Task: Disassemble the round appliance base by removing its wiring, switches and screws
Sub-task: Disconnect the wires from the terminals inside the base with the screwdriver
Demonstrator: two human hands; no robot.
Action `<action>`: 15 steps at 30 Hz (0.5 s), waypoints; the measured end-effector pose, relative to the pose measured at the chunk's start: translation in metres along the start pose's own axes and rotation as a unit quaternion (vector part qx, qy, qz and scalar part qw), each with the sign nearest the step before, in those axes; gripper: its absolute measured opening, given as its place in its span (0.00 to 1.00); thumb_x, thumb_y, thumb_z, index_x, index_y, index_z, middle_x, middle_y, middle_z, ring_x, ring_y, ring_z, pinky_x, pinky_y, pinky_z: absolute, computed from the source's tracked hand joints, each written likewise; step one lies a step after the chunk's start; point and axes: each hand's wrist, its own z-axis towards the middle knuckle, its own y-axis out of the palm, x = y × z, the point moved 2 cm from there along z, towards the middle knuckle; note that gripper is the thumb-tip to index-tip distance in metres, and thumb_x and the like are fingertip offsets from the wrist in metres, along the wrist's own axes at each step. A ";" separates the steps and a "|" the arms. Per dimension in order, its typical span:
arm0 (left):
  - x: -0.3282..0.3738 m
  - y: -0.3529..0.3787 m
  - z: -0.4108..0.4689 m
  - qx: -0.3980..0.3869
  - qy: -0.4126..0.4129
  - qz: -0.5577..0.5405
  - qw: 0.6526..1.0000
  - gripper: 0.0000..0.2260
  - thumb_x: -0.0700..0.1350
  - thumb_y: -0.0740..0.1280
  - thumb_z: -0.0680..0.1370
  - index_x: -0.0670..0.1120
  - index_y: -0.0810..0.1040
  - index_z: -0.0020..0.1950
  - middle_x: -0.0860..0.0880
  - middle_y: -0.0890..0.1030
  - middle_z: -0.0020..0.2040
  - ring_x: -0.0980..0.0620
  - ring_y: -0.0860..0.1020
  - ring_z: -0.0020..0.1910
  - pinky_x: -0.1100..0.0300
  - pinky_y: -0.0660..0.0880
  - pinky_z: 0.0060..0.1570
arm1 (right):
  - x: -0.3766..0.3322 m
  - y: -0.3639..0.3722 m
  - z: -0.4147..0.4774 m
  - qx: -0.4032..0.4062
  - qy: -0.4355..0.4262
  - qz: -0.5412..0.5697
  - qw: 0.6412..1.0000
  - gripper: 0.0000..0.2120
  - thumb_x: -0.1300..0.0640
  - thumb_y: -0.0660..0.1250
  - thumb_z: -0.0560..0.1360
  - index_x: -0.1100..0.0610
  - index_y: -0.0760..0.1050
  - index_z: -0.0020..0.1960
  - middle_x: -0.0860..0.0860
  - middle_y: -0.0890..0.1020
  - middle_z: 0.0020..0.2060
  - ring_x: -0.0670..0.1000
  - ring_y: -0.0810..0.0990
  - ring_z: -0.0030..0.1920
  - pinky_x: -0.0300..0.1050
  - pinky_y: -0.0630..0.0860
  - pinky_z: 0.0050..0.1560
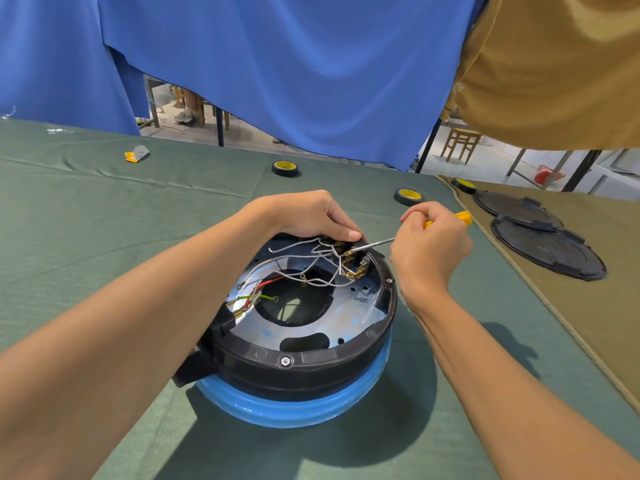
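The round appliance base (311,362) lies upside down on the green cloth, a black ring over a blue body, with a silver plate inside. White wires (294,258) loop across the plate to brass-tipped switches (353,263) at the far rim; red and yellow-green wires (266,289) run at the left. My left hand (311,216) grips the far rim beside the switches. My right hand (429,247) holds a yellow-handled screwdriver (377,242), its tip at the switch terminals. A hex screw (285,361) sits in the near rim.
Three rolls of black tape (285,168) (408,196) (463,185) lie at the back of the table. Two black round covers (547,247) rest on the tan cloth at the right. A small yellow and grey item (136,154) lies far left. Blue and tan curtains hang behind.
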 end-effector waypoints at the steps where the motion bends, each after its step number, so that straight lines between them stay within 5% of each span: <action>1: 0.000 0.000 0.000 -0.001 0.000 -0.001 1.000 0.10 0.52 0.64 0.80 0.57 0.83 0.58 0.66 0.83 0.45 0.66 0.80 0.44 0.65 0.70 0.50 | 0.000 0.000 0.000 -0.001 0.002 0.000 1.000 0.16 0.70 0.56 0.73 0.56 0.76 0.34 0.47 0.74 0.25 0.55 0.77 0.30 0.55 0.77 0.38; 8: -0.004 0.000 0.003 0.015 -0.001 0.016 1.000 0.10 0.53 0.65 0.79 0.57 0.82 0.58 0.71 0.81 0.42 0.69 0.79 0.45 0.69 0.69 0.49 | -0.013 0.000 -0.004 0.004 -0.181 0.017 0.983 0.12 0.70 0.58 0.72 0.62 0.76 0.34 0.54 0.74 0.26 0.55 0.72 0.33 0.45 0.61 0.33; 15: -0.006 0.000 0.005 0.021 -0.001 0.016 1.000 0.11 0.54 0.66 0.79 0.57 0.82 0.58 0.72 0.80 0.42 0.71 0.78 0.46 0.72 0.68 0.48 | -0.017 0.002 0.001 -0.058 -0.238 0.030 0.969 0.11 0.70 0.59 0.72 0.62 0.76 0.35 0.54 0.73 0.24 0.51 0.69 0.27 0.44 0.63 0.31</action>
